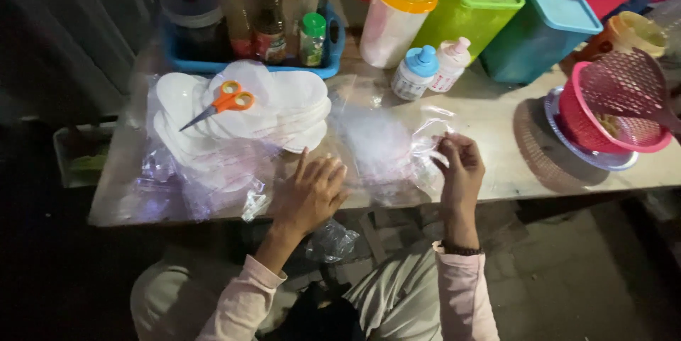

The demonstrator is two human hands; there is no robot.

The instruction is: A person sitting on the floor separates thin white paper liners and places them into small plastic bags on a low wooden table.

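My left hand rests flat, fingers apart, on the near edge of the wooden table, touching clear plastic bags. My right hand pinches the edge of a clear plastic bag that lies on the table between both hands. Left of the hands sits a stack of white round foam plates on more clear plastic. Orange-handled scissors lie on top of the plates.
At the back stand a blue tray of sauce bottles, an orange-lidded jar, a green container, a teal container and two small squeeze bottles. A pink basket sits at the right. A crumpled bag hangs below the table edge.
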